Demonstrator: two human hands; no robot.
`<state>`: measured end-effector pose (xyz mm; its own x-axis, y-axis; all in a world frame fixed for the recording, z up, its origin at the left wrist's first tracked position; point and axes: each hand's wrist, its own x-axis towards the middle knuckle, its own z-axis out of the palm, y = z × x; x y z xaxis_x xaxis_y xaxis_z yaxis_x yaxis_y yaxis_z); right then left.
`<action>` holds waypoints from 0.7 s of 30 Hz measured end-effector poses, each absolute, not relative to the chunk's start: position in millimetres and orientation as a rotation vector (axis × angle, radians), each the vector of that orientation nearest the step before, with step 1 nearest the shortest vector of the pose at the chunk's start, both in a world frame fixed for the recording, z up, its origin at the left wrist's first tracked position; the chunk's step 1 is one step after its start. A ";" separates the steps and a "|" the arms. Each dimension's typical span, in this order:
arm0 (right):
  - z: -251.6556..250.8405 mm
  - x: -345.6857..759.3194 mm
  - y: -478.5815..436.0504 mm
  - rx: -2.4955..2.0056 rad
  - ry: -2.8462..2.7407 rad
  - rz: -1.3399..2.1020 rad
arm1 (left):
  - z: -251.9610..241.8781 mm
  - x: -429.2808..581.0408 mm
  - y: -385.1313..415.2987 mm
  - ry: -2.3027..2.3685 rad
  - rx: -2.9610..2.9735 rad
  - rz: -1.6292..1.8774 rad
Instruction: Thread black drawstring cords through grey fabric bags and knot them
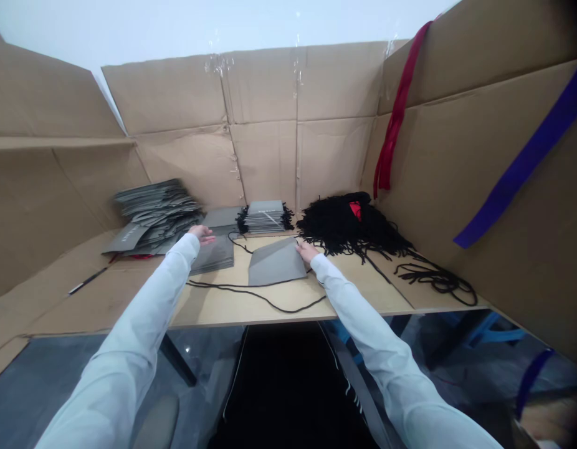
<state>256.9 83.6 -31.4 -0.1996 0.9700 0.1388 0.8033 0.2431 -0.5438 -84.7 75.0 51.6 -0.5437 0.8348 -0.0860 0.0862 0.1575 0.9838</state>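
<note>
My left hand [202,234] is over a low stack of flat grey paper bags [218,254], its fingers stretched out and nothing visible in them. With my right hand [307,251] I pinch the upper right edge of a single flat grey paper bag [275,263], which lies in front of me. Black cords [270,304] run along the table below this bag, and a short cord end curls near its upper left corner. Whether a cord is also between my right fingers, I cannot make out.
Behind lies a banded bundle of grey bags with black cord ends [265,218]. Left is a tall, uneven pile of grey bags [160,209] and a pen [87,280]. Right are a heap of black cords [349,227] and a red ribbon [400,106]. Cardboard walls [265,87] enclose the table.
</note>
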 end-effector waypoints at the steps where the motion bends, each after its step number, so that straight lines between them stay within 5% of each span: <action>1: -32.4 257.0 83.3 -1.644 -2.107 0.484 | 50.2 -84.7 76.1 1.825 0.927 1.435; 5: -34.8 260.6 84.0 -1.685 -2.187 0.382 | 31.7 -51.7 79.6 1.907 1.146 1.361; 13: -35.4 277.2 87.3 -1.725 -1.976 0.563 | -33.2 87.1 42.0 1.704 2.252 0.161; 21: -25.6 331.1 83.2 -1.354 -1.727 0.989 | -37.3 103.8 29.2 1.913 2.180 -0.033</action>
<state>331.1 83.2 -25.6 -0.1909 0.9785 0.0783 0.4275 0.1547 -0.8907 103.8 29.2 -37.3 0.1421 0.9744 -0.1742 0.9798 -0.1135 0.1645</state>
